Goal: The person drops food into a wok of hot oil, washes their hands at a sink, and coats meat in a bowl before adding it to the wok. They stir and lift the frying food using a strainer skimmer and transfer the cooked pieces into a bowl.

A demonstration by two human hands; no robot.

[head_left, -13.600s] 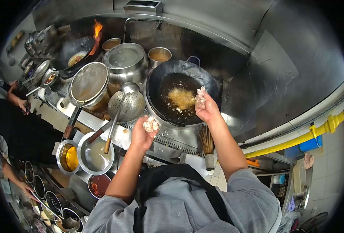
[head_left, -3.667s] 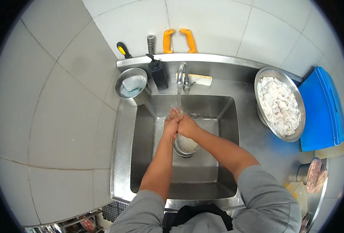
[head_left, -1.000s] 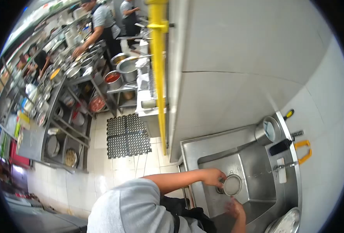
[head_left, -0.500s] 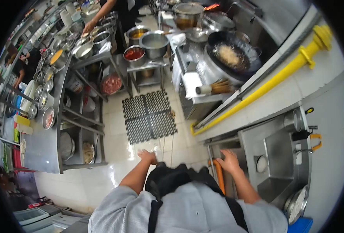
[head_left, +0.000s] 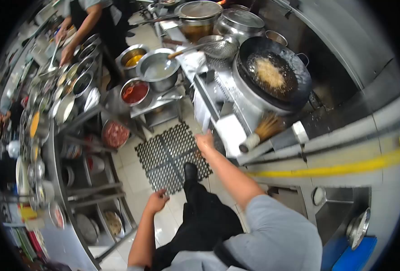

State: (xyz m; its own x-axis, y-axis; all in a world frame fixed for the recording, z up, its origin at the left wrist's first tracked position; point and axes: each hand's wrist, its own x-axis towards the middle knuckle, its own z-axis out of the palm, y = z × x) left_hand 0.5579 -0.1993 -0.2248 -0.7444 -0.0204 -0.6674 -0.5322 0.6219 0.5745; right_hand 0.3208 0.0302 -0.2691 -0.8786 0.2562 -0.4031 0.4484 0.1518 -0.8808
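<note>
My left hand (head_left: 156, 202) is over the floor at lower centre, its fingers loosely bent and apart, with nothing in it. My right hand (head_left: 204, 145) is at the lower end of a white cloth (head_left: 202, 110) hanging from the stove counter's edge, its blurred fingers closed on the cloth's end. Right of the cloth, a bamboo brush (head_left: 265, 131) lies on the counter beside a folded white cloth (head_left: 231, 134). In the black wok (head_left: 299, 77) behind them, pale golden food (head_left: 269, 73) bubbles in dark oil.
A black mat (head_left: 168, 156) lies on the floor. Pots of red sauce (head_left: 135, 92) and cloudy liquid (head_left: 159, 68) stand on a low stand. A shelved steel table (head_left: 59, 180) is left, with a co-worker's arm (head_left: 86, 28) above. The sink (head_left: 337, 212) and yellow pipe (head_left: 344, 166) are right.
Since the sink views, I have turned towards the stove. My right hand has left the sink area and reached the hanging cloth. My left hand is free, and the small strainer is in the sink.
</note>
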